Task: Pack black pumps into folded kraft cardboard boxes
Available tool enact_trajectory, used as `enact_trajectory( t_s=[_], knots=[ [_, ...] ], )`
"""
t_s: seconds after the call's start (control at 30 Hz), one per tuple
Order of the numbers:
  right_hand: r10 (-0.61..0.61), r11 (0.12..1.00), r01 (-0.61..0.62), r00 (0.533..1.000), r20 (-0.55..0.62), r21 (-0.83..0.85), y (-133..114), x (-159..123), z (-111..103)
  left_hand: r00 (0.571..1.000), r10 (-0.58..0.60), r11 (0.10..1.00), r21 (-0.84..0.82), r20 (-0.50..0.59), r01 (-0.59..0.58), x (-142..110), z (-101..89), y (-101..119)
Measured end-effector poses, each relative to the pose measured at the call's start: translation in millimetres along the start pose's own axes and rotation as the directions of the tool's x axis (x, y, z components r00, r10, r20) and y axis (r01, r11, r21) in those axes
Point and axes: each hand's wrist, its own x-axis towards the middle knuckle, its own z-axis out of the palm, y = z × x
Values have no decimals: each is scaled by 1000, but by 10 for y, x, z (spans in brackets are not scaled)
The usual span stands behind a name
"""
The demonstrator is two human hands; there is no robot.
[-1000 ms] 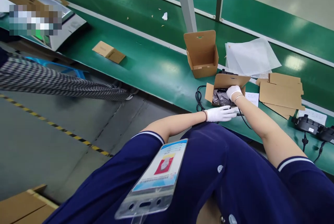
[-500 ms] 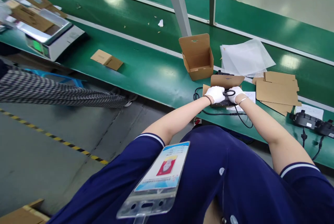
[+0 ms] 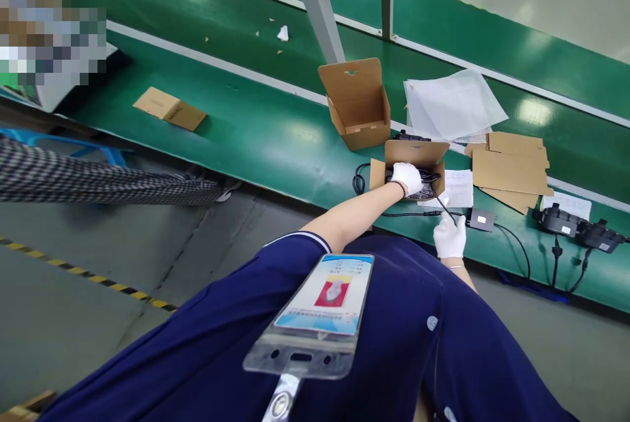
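Note:
Inside a small open cardboard box (image 3: 377,174) is my left hand (image 3: 407,177) in a white glove, its fingers curled on a coiled black cable (image 3: 430,177); the fingertips are hidden. Bubble-wrapped contents show below the coil. From the box a length of this cable runs down over the front edge to my right hand (image 3: 450,236), also gloved, whose thumb and fingers close around it. Just right of that hand lies a small dark adapter box (image 3: 482,220) with a white label and leads on both sides.
Behind stands a taller open carton (image 3: 361,110). Translucent sheets (image 3: 450,107), flattened cardboard (image 3: 512,166), papers (image 3: 457,187) and black devices with plugs (image 3: 561,222) lie to the right. A closed box (image 3: 170,108) rests further left. Someone's checkered clothing (image 3: 98,172) is beside the bench.
Both hands were at the coil over the box half a second ago. My right hand has since drawn back toward me along the cable, uncovering the adapter; my left stays in the box.

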Motion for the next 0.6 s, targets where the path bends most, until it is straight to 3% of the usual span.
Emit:
enact_trajectory(
  t_s=[0.1, 0.2, 0.33, 0.43, 0.5, 0.6],
  knots=[
    [202, 956, -165, 970, -136, 244, -30, 89, -79, 1000, -3, 1000, 8, 3, 3, -30, 42, -16],
    [280, 881, -155, 933, -227, 447, -137, 14, -173, 994, 65, 998, 15, -83, -64, -151, 89, -98],
    [93, 829, 69, 961, -259, 555, -335, -67, -322, 949, 279, 960, 48, -145, -275, -258, 144, -237],
    [-136, 847, 231, 965, -226, 479, -509, 119, -405, 952, 289, 957, 25, -102, -288, -192, 151, -268],
    [-213, 858, 267, 962, -169, 438, -641, 352, -418, 951, 296, 955, -2, -84, -297, -126, 133, -298],
    [-196, 888, 214, 977, -86, 406, -807, 719, -392, 915, 397, 915, -56, -71, -401, -130, 78, -475]
  ],
)
